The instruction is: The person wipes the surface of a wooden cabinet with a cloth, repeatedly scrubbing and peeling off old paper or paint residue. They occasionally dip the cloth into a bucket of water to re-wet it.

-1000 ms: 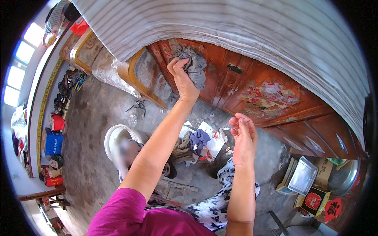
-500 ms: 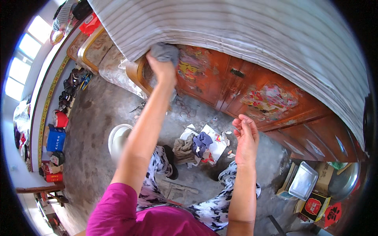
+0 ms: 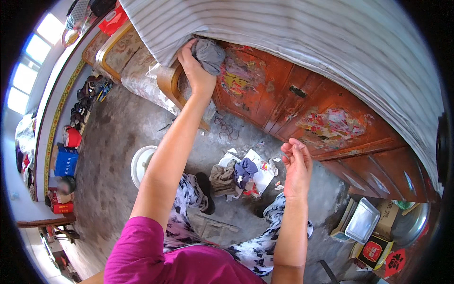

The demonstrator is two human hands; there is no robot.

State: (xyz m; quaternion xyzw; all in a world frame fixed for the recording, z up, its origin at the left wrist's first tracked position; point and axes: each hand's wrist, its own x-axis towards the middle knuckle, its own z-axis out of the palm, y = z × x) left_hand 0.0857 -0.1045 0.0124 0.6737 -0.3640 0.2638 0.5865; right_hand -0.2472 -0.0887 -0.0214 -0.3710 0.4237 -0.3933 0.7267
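1. A rough grey concrete floor [image 3: 118, 156] runs beside a long red-brown painted wooden cabinet [image 3: 302, 109], with a grey-and-white striped cloth [image 3: 302, 42] draped along its top
2. One left hand [image 3: 196, 71] is clamped on one crumpled grey rag [image 3: 209, 54], pressed against the cabinet's upper edge under the cloth
3. One right hand [image 3: 297, 165] hangs empty, fingers loosely apart
4. One pile of clothes [image 3: 236, 175] and one white bowl [image 3: 140, 163] sit on the floor

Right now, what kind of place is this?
Probably a lived-in room at home: a painted red wooden cabinet under a striped cloth, shoes lined along the wall, and clothes heaped on the concrete floor.
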